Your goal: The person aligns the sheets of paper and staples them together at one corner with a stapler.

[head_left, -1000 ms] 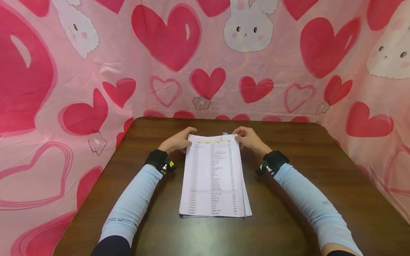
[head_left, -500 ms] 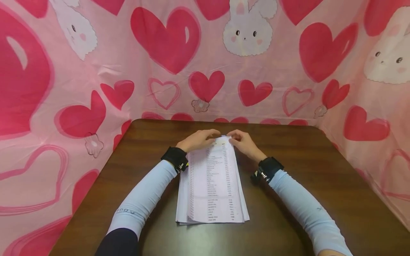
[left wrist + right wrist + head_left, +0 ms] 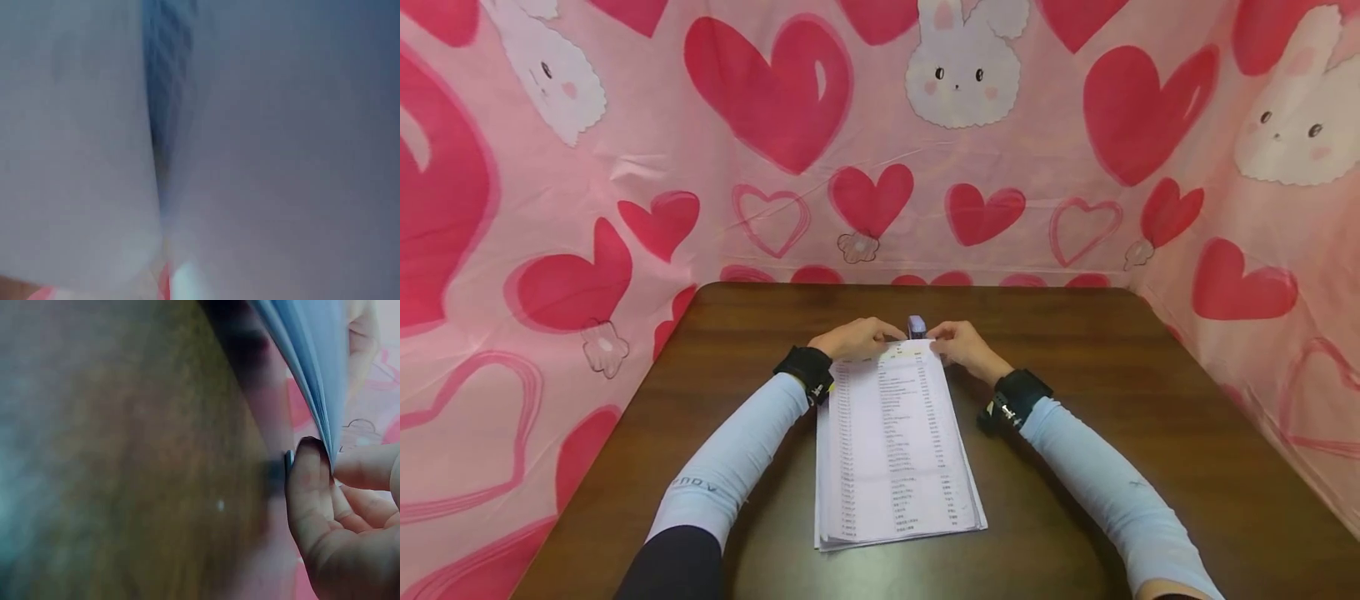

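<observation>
A stack of printed paper sheets [image 3: 895, 450] lies lengthwise in front of me, its upper edge lifted between my hands. My right hand [image 3: 964, 348] pinches the top right corner; the right wrist view shows thumb and finger of the right hand [image 3: 350, 512] on either side of the layered sheets [image 3: 312, 375]. At the top edge, left of centre, my left hand [image 3: 856, 338] holds the stack, its fingertips partly hidden. Paper [image 3: 281, 156] fills most of the left wrist view, with a gap between sheets. Just beyond the top edge, between both hands, stands a small purple object [image 3: 917, 326], possibly a stapler.
The sheets are over a dark brown wooden table [image 3: 1075, 500] with rounded far corners. A pink cloth [image 3: 1045, 150] printed with hearts and rabbits hangs behind and along both sides.
My left hand has moved right from the top left corner along the upper edge. Lower sheets now show at the left side, and the purple object has come into clearer view.
</observation>
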### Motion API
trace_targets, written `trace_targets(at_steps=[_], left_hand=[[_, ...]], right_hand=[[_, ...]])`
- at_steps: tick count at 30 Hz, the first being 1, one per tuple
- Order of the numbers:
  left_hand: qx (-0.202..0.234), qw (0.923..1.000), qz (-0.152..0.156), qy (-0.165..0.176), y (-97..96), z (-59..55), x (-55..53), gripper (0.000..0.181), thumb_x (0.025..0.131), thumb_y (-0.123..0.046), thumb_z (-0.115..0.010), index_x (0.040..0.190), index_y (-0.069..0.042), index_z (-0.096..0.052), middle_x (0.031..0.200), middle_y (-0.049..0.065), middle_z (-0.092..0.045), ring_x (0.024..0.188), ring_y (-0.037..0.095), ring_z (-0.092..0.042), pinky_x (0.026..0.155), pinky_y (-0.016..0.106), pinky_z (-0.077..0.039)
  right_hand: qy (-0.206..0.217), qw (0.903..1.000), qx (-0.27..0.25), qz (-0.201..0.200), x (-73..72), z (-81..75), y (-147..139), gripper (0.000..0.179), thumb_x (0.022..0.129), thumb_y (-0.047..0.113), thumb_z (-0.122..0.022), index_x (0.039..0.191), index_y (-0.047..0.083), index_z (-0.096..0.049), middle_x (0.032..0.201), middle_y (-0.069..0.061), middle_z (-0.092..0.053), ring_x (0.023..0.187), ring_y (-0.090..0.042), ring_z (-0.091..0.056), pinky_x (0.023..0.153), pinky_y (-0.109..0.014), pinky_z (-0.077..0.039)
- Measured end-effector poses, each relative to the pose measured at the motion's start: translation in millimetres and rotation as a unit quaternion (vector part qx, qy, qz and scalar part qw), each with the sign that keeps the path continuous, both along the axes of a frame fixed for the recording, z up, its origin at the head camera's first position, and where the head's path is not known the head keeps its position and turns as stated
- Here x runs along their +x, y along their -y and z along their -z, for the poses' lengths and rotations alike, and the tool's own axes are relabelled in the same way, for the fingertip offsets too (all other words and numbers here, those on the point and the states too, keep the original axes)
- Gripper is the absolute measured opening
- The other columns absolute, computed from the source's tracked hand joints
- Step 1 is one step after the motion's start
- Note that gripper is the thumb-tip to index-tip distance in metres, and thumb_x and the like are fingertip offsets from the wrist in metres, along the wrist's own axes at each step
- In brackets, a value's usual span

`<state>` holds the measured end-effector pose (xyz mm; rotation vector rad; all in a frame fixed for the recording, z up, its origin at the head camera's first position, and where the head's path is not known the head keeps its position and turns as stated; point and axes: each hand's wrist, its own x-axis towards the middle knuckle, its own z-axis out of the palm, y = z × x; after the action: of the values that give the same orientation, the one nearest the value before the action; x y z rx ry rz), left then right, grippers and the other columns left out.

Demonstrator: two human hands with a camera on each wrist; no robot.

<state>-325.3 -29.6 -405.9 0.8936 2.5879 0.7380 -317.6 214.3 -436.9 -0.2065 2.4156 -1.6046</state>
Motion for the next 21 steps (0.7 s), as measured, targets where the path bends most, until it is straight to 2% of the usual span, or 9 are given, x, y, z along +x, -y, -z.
trace_targets(at_steps=[3, 6, 11, 17, 21], left_hand=[[-0.003, 1.0000, 0.002, 0.006, -0.8, 4.6, -4.8, 0.039, 0.098, -0.013, -0.056, 0.135, -0.024, -0.061, 0.122, 0.002, -0.063, 0.106, 0.025, -0.055, 0.093, 0.039, -0.043], [-0.003, 0.9999, 0.007, 0.014, -1.8, 7.7, -9.0, 0.038, 0.098, -0.014, -0.055, 0.134, -0.024, -0.062, 0.121, 0.001, -0.063, 0.106, 0.024, -0.055, 0.092, 0.039, -0.043], [0.006, 0.9994, 0.012, 0.030, -3.7, 9.8, -12.9, 0.038, 0.100, -0.010, -0.050, 0.134, -0.021, -0.062, 0.120, 0.002, -0.064, 0.107, 0.024, -0.055, 0.092, 0.038, -0.041], [0.003, 0.9989, 0.008, 0.046, -6.8, 6.0, -13.8, 0.038, 0.099, -0.007, -0.049, 0.132, -0.018, -0.063, 0.118, 0.004, -0.066, 0.105, 0.025, -0.056, 0.089, 0.036, -0.042], [0.002, 0.9982, 0.006, 0.059, -7.1, 3.6, -14.2, 0.039, 0.098, -0.004, -0.047, 0.132, -0.014, -0.063, 0.122, 0.004, -0.066, 0.106, 0.024, -0.055, 0.089, 0.035, -0.040]], right_hand=[[0.032, 0.9994, 0.015, 0.006, -3.2, 1.1, 3, 0.025, 0.093, 0.007, -0.061, 0.116, -0.002, -0.066, 0.113, -0.022, -0.064, 0.085, -0.029, -0.065, 0.071, -0.035, -0.059], [0.043, 0.9986, 0.031, 0.010, -5.7, 0.2, 4, 0.025, 0.093, 0.008, -0.061, 0.115, -0.002, -0.067, 0.113, -0.022, -0.065, 0.085, -0.029, -0.065, 0.070, -0.034, -0.059], [0.059, 0.9978, 0.028, 0.008, -11.0, -1.5, 5, 0.026, 0.094, 0.008, -0.060, 0.116, -0.003, -0.067, 0.113, -0.022, -0.065, 0.082, -0.027, -0.066, 0.069, -0.033, -0.059], [0.053, 0.9964, 0.066, 0.007, -18.5, -3.5, 5, 0.026, 0.092, 0.010, -0.063, 0.114, -0.001, -0.068, 0.108, -0.021, -0.067, 0.068, -0.023, -0.063, 0.058, -0.027, -0.055], [0.063, 0.9945, 0.084, 0.010, -20.8, -3.1, 6, 0.025, 0.091, 0.012, -0.065, 0.114, 0.001, -0.064, 0.105, -0.020, -0.065, 0.065, -0.023, -0.062, 0.056, -0.027, -0.054]])
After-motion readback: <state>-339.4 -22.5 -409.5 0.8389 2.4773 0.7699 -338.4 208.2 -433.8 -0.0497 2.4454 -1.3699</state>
